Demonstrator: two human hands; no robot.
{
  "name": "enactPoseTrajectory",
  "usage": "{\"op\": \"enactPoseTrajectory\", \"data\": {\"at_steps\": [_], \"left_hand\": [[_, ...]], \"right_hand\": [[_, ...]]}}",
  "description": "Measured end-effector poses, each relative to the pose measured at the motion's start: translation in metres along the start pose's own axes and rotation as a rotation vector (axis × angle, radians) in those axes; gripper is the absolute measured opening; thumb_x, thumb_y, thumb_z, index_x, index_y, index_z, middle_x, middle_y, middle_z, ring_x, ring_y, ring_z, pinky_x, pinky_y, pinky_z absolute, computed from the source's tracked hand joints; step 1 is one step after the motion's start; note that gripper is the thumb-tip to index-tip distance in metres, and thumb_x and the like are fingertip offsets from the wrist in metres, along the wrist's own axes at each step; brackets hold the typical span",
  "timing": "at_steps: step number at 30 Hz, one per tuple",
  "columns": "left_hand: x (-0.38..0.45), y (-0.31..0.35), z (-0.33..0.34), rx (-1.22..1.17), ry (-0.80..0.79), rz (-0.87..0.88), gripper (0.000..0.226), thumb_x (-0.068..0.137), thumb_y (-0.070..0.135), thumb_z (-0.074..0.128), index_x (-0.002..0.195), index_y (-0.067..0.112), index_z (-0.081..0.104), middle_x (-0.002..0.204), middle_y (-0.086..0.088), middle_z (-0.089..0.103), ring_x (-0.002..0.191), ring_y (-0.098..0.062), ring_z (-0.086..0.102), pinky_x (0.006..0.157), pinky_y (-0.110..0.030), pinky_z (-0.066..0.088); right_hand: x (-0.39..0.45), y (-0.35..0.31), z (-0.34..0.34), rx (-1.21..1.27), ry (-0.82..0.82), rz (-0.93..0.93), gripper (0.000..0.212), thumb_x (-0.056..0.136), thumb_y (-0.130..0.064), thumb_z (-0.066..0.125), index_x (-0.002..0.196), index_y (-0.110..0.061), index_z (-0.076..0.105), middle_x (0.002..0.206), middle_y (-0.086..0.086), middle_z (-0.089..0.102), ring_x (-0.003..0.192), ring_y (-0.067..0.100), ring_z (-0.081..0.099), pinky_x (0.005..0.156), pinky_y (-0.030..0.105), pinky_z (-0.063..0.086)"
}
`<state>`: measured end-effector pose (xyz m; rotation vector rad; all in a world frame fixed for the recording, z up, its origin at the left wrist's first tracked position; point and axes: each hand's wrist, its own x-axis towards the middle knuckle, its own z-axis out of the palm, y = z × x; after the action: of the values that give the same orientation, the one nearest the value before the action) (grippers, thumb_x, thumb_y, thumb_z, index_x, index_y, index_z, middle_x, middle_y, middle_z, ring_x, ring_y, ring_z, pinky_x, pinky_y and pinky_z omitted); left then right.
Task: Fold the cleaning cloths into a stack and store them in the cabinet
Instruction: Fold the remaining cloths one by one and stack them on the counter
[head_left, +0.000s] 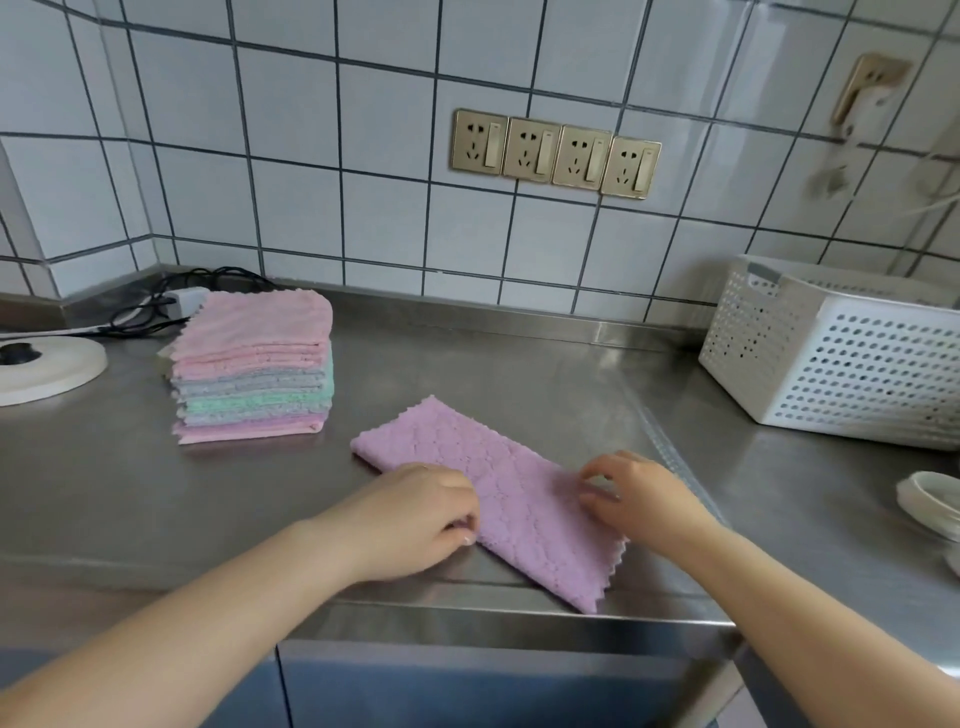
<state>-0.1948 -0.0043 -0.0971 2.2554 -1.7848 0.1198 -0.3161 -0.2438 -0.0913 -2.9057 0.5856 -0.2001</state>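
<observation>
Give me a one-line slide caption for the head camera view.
Both hands press a half-folded purple cloth flat on the steel counter, beside a stack of folded cloths.

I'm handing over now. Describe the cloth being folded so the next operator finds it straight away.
Start at the steel counter below the row of four brass sockets. At its near edge, a purple cloth lies folded into a long strip, between the left hand and right hand. Unlike the stack of folded cloths behind it, it lies alone.
</observation>
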Motion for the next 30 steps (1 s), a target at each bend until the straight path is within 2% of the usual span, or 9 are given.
{"op": "enactPoseTrajectory", "data": {"at_steps": [8,14,16,18,20,23,25,27,30], "left_hand": [[0.007,0.06,0.028,-0.096,0.006,0.269,0.025,0.088,0.032,0.051,0.104,0.021,0.067,0.125,0.0,0.06,0.112,-0.019,0.056,0.096,-0.029,0.041],[0.005,0.058,0.041,0.062,0.134,0.314,0.036,0.087,0.042,0.049,0.114,0.02,0.061,0.107,0.0,0.062,0.091,-0.021,0.061,0.077,-0.031,0.054],[0.005,0.057,0.037,-0.063,0.275,0.238,0.036,0.087,0.039,0.054,0.117,0.021,0.059,0.106,0.002,0.061,0.091,-0.015,0.059,0.078,-0.025,0.051],[0.004,0.056,0.028,-0.292,0.451,0.059,0.034,0.085,0.034,0.059,0.118,0.023,0.058,0.111,0.01,0.056,0.098,-0.004,0.053,0.084,-0.018,0.044],[0.003,0.053,0.019,-0.493,0.589,-0.125,0.028,0.083,0.022,0.066,0.11,0.025,0.058,0.11,0.019,0.051,0.099,0.002,0.051,0.085,-0.02,0.046],[0.004,0.045,0.009,-0.715,0.744,-0.339,0.028,0.082,0.009,0.067,0.086,0.032,0.051,0.091,0.017,0.056,0.083,0.002,0.056,0.073,-0.016,0.046],[0.005,0.031,0.003,-0.842,0.794,-0.462,0.032,0.082,0.004,0.066,0.072,0.027,0.046,0.068,0.013,0.05,0.059,0.002,0.05,0.059,-0.012,0.039],[0.005,0.019,-0.004,-0.921,0.786,-0.541,0.03,0.083,-0.002,0.063,0.067,0.02,0.05,0.061,0.012,0.048,0.051,0.003,0.045,0.056,-0.013,0.036],[0.002,-0.007,-0.013,-0.914,0.668,-0.583,0.024,0.089,-0.004,0.051,0.095,0.015,0.064,0.09,0.005,0.062,0.071,0.005,0.053,0.066,-0.004,0.038]], "right_hand": [[-0.01,0.012,-0.005,0.223,-0.052,0.132,0.037,0.082,-0.024,0.063,0.118,-0.026,0.055,0.081,-0.01,0.056,0.075,0.011,0.054,0.065,0.02,0.039],[-0.014,0.011,-0.017,0.602,-0.042,0.131,0.021,0.084,-0.003,0.057,0.097,-0.019,0.062,0.088,-0.002,0.063,0.066,0.012,0.058,0.06,0.021,0.052],[-0.016,0.009,-0.021,0.749,-0.061,0.087,0.016,0.088,-0.005,0.058,0.091,-0.018,0.067,0.093,0.005,0.068,0.069,0.01,0.058,0.065,0.02,0.048],[-0.017,0.007,-0.023,0.893,-0.068,0.021,0.012,0.084,-0.026,0.067,0.093,-0.02,0.071,0.106,0.013,0.069,0.084,0.015,0.061,0.082,0.028,0.046],[-0.015,0.004,-0.025,0.883,-0.057,-0.031,0.041,0.067,-0.051,0.074,0.098,-0.025,0.069,0.117,0.014,0.063,0.098,0.023,0.061,0.092,0.031,0.046],[-0.007,-0.009,-0.024,1.014,-0.093,-0.129,0.068,0.054,-0.066,0.074,0.105,-0.022,0.064,0.12,0.002,0.063,0.107,0.012,0.061,0.09,0.024,0.048],[0.004,-0.023,-0.021,1.108,-0.136,-0.171,0.073,0.062,-0.061,0.074,0.117,-0.015,0.06,0.122,0.005,0.064,0.116,0.017,0.059,0.098,0.031,0.044],[0.015,-0.039,-0.017,1.143,-0.144,-0.14,0.056,0.07,-0.041,0.075,0.116,-0.014,0.06,0.115,0.003,0.069,0.111,0.018,0.062,0.093,0.03,0.049],[0.039,-0.068,-0.006,0.954,0.011,0.008,0.021,0.081,-0.024,0.071,0.098,-0.016,0.062,0.096,-0.003,0.07,0.094,0.017,0.066,0.08,0.027,0.051]]}}
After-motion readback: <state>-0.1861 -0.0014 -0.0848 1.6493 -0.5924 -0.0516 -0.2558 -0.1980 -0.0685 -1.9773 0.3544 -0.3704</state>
